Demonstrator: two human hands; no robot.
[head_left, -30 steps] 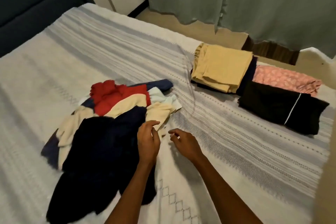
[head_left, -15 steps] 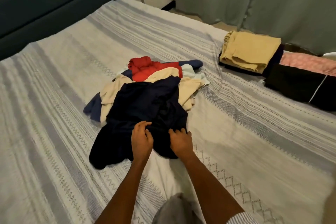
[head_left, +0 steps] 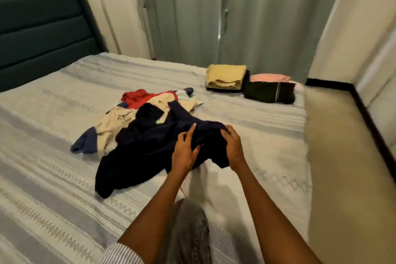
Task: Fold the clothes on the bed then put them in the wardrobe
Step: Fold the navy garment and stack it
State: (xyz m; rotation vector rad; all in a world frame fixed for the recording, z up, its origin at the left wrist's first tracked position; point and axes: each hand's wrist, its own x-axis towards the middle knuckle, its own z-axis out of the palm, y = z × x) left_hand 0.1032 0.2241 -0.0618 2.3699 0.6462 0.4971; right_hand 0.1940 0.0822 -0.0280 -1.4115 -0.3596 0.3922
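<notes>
Clothes still to be folded lay in a loose heap (head_left: 150, 113) on the bed (head_left: 64, 178), just beyond and to the left of the hands, with a dark navy garment (head_left: 150, 148) draped over its near side. Half a second earlier both hands had rested low on the near edge of that garment; now they had lifted part of it off the cover. The left hand (head_left: 185, 152) gripped a bunched fold, its forefinger sticking up straight, while the right hand (head_left: 232, 146) curled its fingers over the cloth's top edge, so the stretch between them hung raised. The rest of the garment trailed down to the left across the bed. That suggested the garment had been picked as the next piece and was being drawn free of the heap for spreading and folding. Well beyond the right hand, near the far edge of the bed, sat the finished work: a yellow folded pile (head_left: 226, 77), a pink piece (head_left: 269, 77) and a black folded piece (head_left: 270, 92). No wardrobe was in view, so putting away seemed some way off.
</notes>
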